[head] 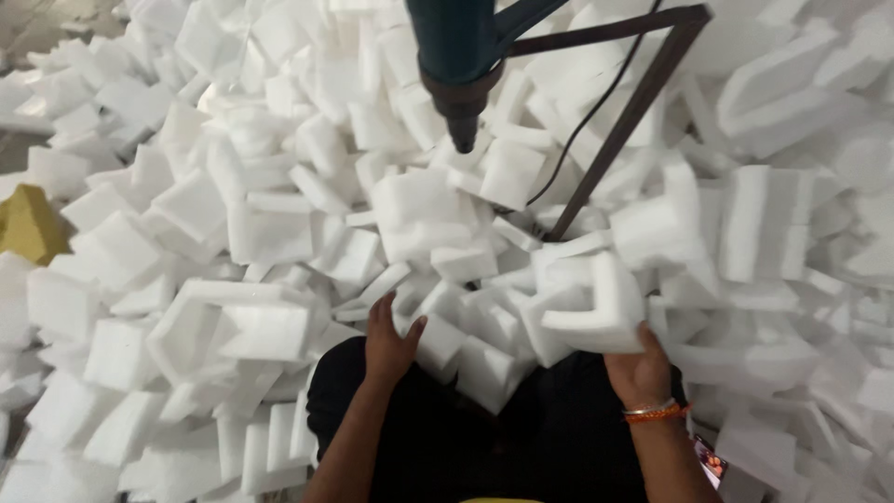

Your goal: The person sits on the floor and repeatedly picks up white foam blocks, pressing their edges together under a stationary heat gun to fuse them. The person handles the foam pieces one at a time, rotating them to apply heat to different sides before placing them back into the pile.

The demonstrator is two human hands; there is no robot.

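Foam corner piece (596, 312) | held by right hand (641, 371) | left hand (389, 345) open, resting on foam block (438, 343) | foam pile (233, 214) all round

White foam pieces (270, 233) heaped across the floor (28, 28), bare only at the far left beyond the pile.

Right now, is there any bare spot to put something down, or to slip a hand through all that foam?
Hardly. White foam pieces cover nearly everything. Bare patches: floor at the top left, and the dark lap between the left hand and right hand. Crowded around the hanging tool and metal frame.
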